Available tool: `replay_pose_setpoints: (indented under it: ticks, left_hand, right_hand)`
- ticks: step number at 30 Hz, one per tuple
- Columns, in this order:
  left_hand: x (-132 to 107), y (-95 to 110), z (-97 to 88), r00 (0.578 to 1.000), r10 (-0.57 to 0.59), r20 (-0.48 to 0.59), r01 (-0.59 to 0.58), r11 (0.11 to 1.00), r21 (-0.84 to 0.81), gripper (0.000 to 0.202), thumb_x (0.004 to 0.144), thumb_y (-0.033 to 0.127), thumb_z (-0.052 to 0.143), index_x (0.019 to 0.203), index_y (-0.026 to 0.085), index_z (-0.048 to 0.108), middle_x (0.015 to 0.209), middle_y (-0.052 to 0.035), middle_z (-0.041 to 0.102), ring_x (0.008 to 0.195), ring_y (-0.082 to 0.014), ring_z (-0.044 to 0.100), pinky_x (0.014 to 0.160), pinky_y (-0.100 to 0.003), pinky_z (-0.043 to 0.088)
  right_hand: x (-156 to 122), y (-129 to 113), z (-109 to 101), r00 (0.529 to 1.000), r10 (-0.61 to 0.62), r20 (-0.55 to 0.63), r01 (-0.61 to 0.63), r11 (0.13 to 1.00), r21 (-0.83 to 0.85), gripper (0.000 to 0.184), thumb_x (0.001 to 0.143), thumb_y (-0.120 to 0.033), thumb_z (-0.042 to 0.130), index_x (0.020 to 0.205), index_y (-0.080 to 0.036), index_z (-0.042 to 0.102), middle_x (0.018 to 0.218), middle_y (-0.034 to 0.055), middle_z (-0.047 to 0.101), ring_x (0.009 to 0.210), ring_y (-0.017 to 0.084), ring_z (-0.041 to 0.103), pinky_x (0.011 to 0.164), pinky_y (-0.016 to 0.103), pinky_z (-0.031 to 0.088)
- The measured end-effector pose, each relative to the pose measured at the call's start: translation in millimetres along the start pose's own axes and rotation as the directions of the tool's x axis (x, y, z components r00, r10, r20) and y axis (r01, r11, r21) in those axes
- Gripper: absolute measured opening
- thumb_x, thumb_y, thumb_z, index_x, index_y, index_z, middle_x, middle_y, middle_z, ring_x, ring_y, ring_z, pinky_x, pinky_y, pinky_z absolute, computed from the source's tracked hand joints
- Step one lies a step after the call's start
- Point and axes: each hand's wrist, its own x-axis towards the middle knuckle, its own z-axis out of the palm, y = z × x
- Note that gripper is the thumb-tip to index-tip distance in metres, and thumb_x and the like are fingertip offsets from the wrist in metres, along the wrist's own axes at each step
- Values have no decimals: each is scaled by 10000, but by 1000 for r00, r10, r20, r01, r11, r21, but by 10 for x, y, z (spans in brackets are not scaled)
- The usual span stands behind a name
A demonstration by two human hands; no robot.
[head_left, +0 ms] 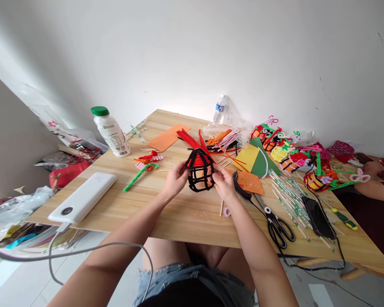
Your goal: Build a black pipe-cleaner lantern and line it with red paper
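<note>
One black cage (196, 168) of fuzzy stems, red showing through its upper part, held over the table (179, 219) between my two grips. Left grip (178, 175): fingers closed on the cage's left side. Right grip (223, 181): fingers closed on its right side. Opposed hold, I judge, to steady something light and springy without crushing it. Red stems (189, 140), behind the cage, and scissors (277, 228), right of my right forearm, presumably placed within reach. Two forearms: stretched forward across the table's near edge, converging on the cage, fingers curled.
</note>
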Motion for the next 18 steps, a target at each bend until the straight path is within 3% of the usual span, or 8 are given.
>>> replay_pose_setpoints:
  ticks: [8, 13, 18]
  left_hand:
    - [-11, 32, 20, 1000, 8, 16, -7, 1000, -9, 386, 775, 347, 593, 1093, 129, 610, 1075, -111, 684, 1013, -252, 636, 921, -403, 489]
    - [-3, 27, 11, 1000, 14, 7, -14, 1000, -18, 408, 779, 346, 591, 1123, 127, 596, 1083, -119, 676, 1012, -243, 631, 907, -388, 489]
    - [0, 25, -50, 997, 69, -18, -67, 995, 79, 414, 817, 396, 591, 1147, 148, 623, 977, -87, 664, 909, -215, 621, 818, -353, 497]
  right_hand:
    - [1, 37, 6, 1000, -16, -21, 17, 999, 35, 315, 667, -352, 806, 948, -255, 702, 840, -10, 678, 591, 103, 555, 555, 262, 466]
    - [-6, 28, -6, 1000, 4, -21, -4, 1000, 10, 355, 661, -356, 806, 982, -253, 691, 902, 4, 700, 700, 127, 596, 640, 281, 511]
    - [2, 59, -39, 999, 38, -8, -38, 999, -6, 375, 657, -380, 808, 992, -264, 689, 950, 9, 712, 769, 147, 632, 703, 302, 538]
